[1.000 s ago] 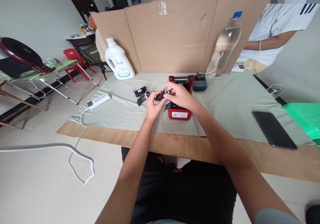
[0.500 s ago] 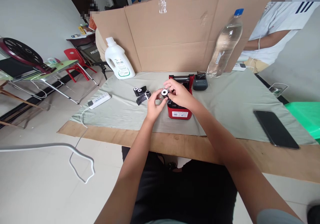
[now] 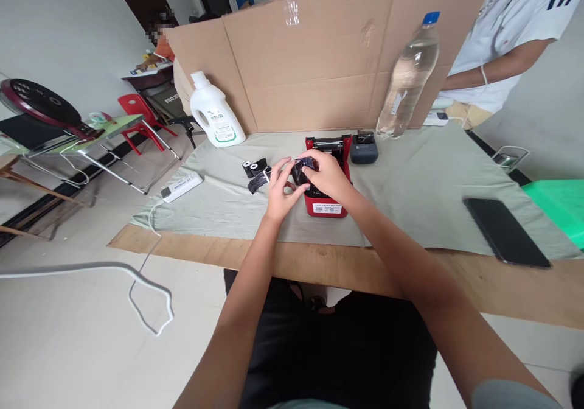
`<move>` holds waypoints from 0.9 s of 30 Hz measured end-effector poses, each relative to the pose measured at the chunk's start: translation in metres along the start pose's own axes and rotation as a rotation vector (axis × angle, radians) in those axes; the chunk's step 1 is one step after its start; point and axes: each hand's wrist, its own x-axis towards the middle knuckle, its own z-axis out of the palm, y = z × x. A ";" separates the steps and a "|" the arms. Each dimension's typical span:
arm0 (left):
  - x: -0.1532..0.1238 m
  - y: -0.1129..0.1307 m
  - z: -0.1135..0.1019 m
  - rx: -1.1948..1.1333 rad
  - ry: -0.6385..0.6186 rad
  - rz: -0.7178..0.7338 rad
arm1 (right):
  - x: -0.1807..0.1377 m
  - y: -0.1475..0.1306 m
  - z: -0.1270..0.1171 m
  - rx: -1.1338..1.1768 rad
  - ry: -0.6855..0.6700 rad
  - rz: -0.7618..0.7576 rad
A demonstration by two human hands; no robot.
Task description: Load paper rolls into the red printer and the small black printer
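Between both hands, a small paper roll in shiny black wrapping (image 3: 301, 170) is held over the left front of a red and black printer (image 3: 326, 207). My left hand (image 3: 281, 196) curls round the roll's left side, fingertips and thumb touching it. From the right, my right hand (image 3: 327, 174) grips the same roll with its fingers over the top. The printer's lid stands raised, showing a dark inside partly covered by my right hand. Just left of my left hand lie several small rolls (image 3: 254, 168) with white ends and a crumpled black wrapper (image 3: 258, 182).
A dark grey device (image 3: 364, 152) sits behind the printer's right side. White jug (image 3: 218, 114), water bottle (image 3: 408, 86) and cardboard screen (image 3: 314, 68) line the back. A power strip (image 3: 182, 187) lies left, a phone (image 3: 506, 232) right. One person in white (image 3: 502, 62) is beyond the screen.
The roll has turned in my hands: its white ringed end faced me before, and now its black wrapped side shows. My view has shifted slightly.
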 end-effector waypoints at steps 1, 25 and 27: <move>0.001 0.000 -0.002 0.003 -0.031 0.010 | 0.000 0.001 0.000 0.015 0.006 0.006; 0.002 -0.004 -0.006 0.131 0.075 0.074 | -0.011 -0.020 0.013 -0.049 0.000 -0.080; 0.002 -0.005 -0.006 0.113 0.106 0.058 | -0.013 -0.025 0.014 -0.019 -0.063 -0.084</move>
